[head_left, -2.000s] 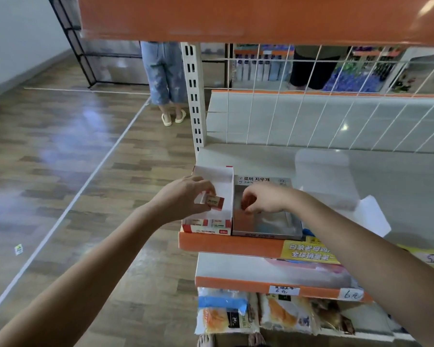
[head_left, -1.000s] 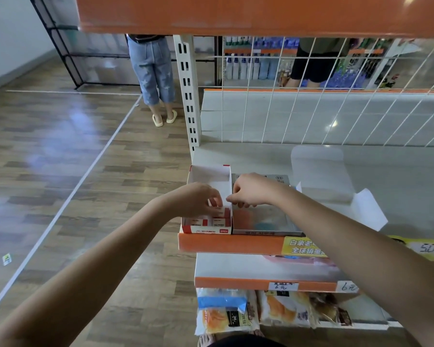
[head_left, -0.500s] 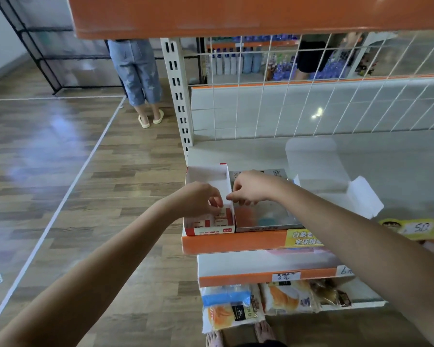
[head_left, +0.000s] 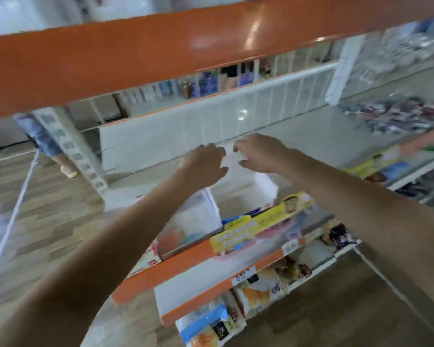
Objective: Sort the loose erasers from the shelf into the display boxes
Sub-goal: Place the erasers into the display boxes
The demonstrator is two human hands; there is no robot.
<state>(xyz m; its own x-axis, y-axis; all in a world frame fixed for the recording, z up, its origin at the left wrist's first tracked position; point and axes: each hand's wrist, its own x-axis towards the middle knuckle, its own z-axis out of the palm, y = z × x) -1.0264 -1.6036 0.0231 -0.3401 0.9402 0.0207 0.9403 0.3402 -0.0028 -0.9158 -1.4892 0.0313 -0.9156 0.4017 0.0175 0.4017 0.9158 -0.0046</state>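
My left hand point(head_left: 206, 164) and right hand point(head_left: 259, 152) hovered with loose, empty fingers above the shelf point(head_left: 311, 139), beyond the blurred display boxes point(head_left: 193, 216).

The single head-worn camera looked forward and down, tilted and blurred, close over the shelf point(head_left: 318, 144), both forearms reaching away from it.

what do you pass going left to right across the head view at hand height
Bystander's jeans leg → white slotted shelf post → left hand → right hand → pile of loose packets on the shelf
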